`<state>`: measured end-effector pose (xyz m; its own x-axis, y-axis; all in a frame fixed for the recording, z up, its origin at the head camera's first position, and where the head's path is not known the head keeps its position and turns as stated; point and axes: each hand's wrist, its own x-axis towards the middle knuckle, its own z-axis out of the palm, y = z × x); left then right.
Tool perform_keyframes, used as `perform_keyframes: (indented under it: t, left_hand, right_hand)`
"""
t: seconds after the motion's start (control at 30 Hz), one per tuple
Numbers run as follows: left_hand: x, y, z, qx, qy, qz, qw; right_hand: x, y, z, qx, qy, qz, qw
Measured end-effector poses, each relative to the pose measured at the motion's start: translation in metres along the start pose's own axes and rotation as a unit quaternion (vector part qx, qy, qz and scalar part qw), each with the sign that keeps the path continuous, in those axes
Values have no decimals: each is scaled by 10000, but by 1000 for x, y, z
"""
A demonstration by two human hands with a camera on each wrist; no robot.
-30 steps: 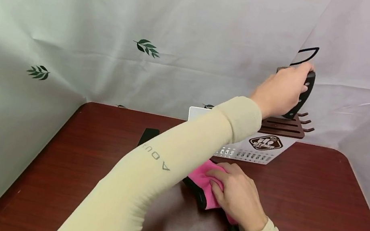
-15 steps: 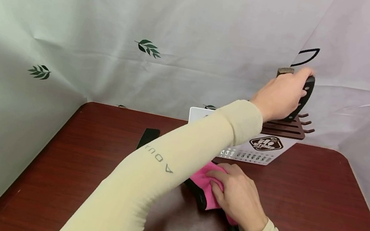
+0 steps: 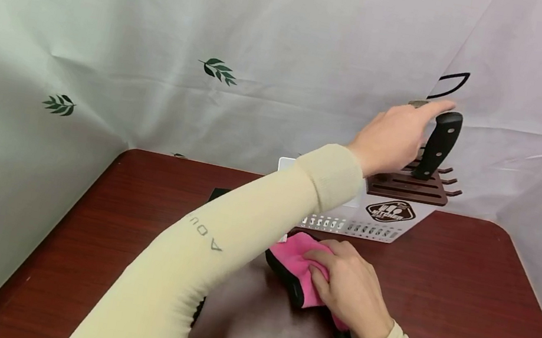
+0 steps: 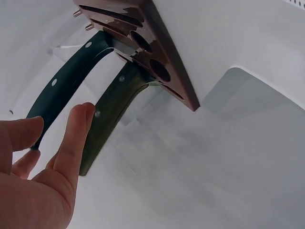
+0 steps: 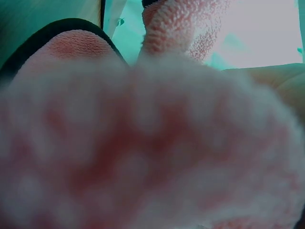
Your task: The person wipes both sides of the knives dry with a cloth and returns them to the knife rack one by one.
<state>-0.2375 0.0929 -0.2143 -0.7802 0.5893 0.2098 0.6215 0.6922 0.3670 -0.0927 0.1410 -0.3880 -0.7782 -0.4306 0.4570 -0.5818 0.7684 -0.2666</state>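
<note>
At the back right, my left hand (image 3: 395,136) is beside a black riveted knife handle (image 3: 439,143), index finger stretched out near its top. The left wrist view shows thumb and fingers spread loosely around that handle, with a second, brownish knife handle (image 4: 114,109) close by the fingers. Both knives stand in the brown slotted top (image 3: 380,188) of a white knife holder (image 3: 326,225), their blades mostly hidden. Nearer me, my right hand (image 3: 354,284) grips a bunched pink cloth (image 3: 294,260) with black edging on the table. Its fuzzy pink surface (image 5: 152,152) fills the right wrist view.
Brown hooks (image 3: 453,184) stick out from the holder's right end. A thin black loop (image 3: 452,84) rises behind the knives. The left sleeve (image 3: 213,255) partly covers a black object (image 3: 217,192) on the dark red table (image 3: 89,258). Pale fabric walls (image 3: 294,29) surround the table.
The black-handled knife has sunk a little deeper into the holder. My left hand has let go of it and shifted left, baring the handle. The right hand still grips the cloth.
</note>
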Motion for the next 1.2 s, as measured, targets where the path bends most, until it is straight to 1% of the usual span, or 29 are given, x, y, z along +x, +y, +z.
perform_keyframes:
  t: [0.07,0.17,0.27,0.37,0.5,0.67,0.77,0.9,1.0,1.2]
  left_hand:
    - [-7,-6,-3,-60,6,36,10000]
    - [-15,-19,-8,-336,-32,19,9994]
    - [-27,-33,-15,-581,22,-9,9983]
    - [-42,-46,-21,-730,212,-44,9971]
    - [-68,-60,-26,-1102,498,-113,9926]
    - [-99,-76,-23,-1552,837,-198,9841]
    - [-116,-88,-19,-1620,1061,-276,9807]
    - [-138,-106,-15,-1532,1370,-510,9773]
    - [-156,-119,-12,-1478,1550,-787,9736]
    - [-197,-137,-5,-1550,1606,-1412,9645]
  right_hand:
    - [0,0,0,-16,8,-16,10000]
    - [0,-1,0,-15,37,-49,10000]
    - [0,-1,0,-14,58,-57,10000]
    - [0,-1,-1,-24,24,-11,10000]
    - [0,0,-2,-27,-45,41,10000]
    - [-1,1,-2,-27,-93,51,9999]
    - [-2,2,-2,-37,-84,58,9999]
    - [-3,2,-2,-64,-71,62,9999]
    - [-3,2,-2,-61,-62,68,9999]
    - [-4,2,-3,-28,-67,168,9998]
